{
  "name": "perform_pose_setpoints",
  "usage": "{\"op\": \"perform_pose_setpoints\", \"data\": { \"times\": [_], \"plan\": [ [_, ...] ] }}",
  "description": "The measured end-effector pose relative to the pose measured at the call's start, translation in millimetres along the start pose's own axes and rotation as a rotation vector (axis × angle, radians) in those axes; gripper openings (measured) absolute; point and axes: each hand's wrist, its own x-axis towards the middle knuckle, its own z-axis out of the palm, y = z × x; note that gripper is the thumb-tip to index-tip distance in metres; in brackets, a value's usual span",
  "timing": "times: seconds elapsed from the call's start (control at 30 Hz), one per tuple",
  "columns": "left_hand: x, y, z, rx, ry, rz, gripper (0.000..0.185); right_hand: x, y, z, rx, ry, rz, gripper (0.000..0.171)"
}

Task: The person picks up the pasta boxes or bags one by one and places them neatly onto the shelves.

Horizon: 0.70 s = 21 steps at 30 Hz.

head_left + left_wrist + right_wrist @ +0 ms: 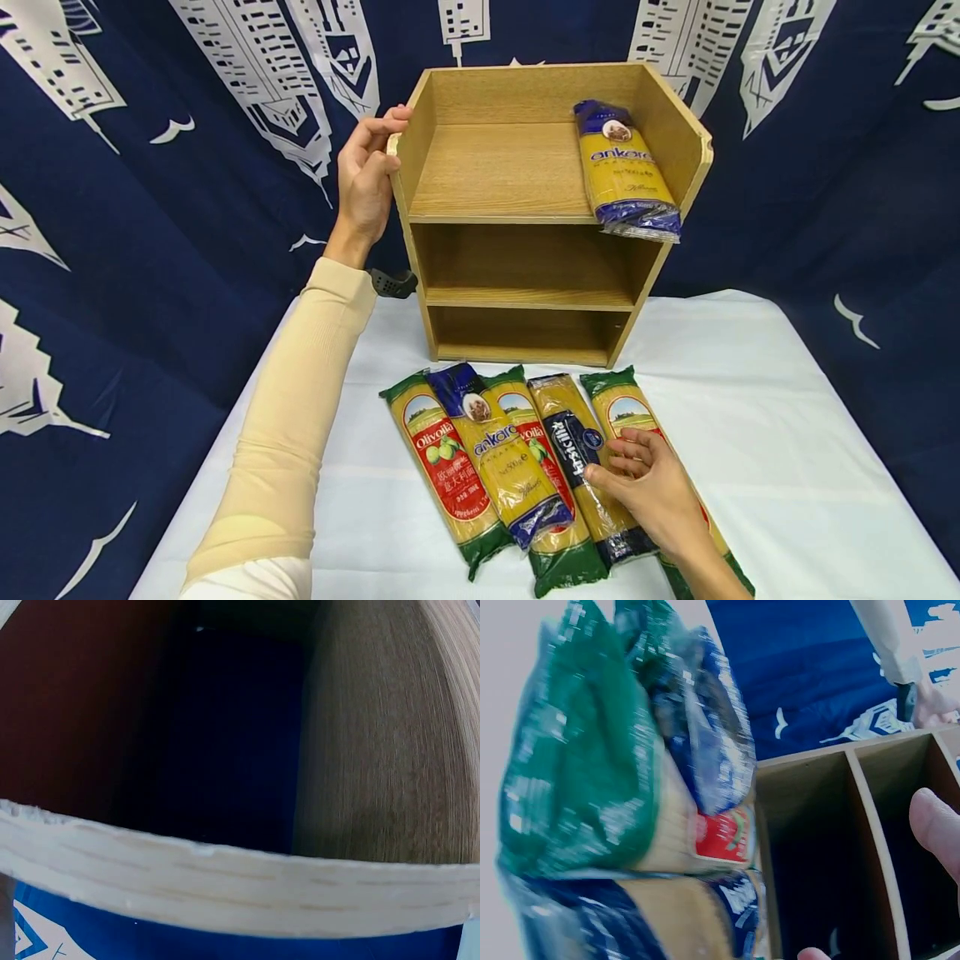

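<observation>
My left hand (367, 175) grips the upper left side edge of a small wooden shelf unit (487, 167). On its top level, a yellow and blue spaghetti pack (626, 171) leans by the right wall. My right hand (656, 492) is over the packs lying in front, fingers loosely bent and thumb apart, with nothing held. Beneath it are a dark-blue-labelled spaghetti pack (570, 433) and a green-ended spaghetti pack (618, 396), partly hidden by the hand. In the left wrist view the shelf's pale edge (240, 892) crosses the frame; the hand barely shows.
Left of these lie a red-labelled spaghetti pack (450, 471), a blue and yellow pack (502, 454) overlapping it, and another green-ended pack (566, 567). All rest on a white tablecloth (787, 417). A dark blue patterned curtain (825, 217) hangs behind.
</observation>
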Motion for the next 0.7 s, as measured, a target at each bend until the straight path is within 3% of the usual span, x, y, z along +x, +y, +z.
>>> {"op": "perform_pose_setpoints", "data": {
  "times": [0.27,0.7],
  "plan": [
    [-2.5,-0.6,-1.1,-0.005,0.004,-0.002,0.033,-5,12,14,-0.110,0.021,0.018,0.091],
    [-1.5,-0.9,-0.4,-0.031,0.006,-0.001,0.033,-9,25,18,-0.307,0.016,0.060,0.108]
  ]
}}
